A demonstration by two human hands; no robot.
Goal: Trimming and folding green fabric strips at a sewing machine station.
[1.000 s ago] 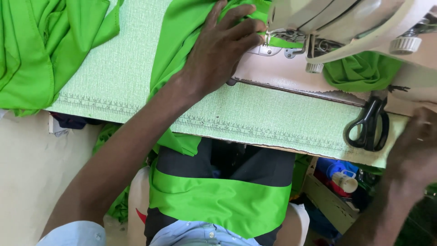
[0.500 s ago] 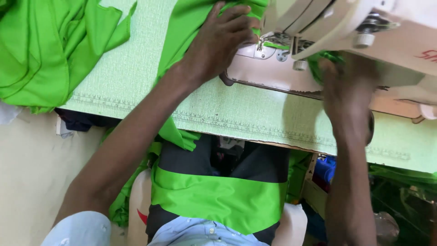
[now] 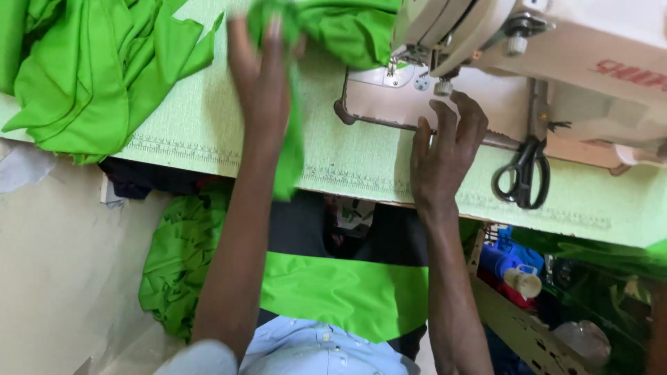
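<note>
From the head view, the bright green fabric (image 3: 326, 28) lies bunched on the pale green surface (image 3: 208, 132) beside the sewing machine (image 3: 556, 55). The left hand (image 3: 267, 83) reaches forward, fingers pinching it. The right hand (image 3: 445, 156) rests flat, fingers spread, holding nothing.

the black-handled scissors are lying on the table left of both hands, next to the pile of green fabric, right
Not quite. The head view shows the black-handled scissors lying on the pale green table to the right of both hands, beside the white sewing machine. The pile of green fabric sits far left.
</note>
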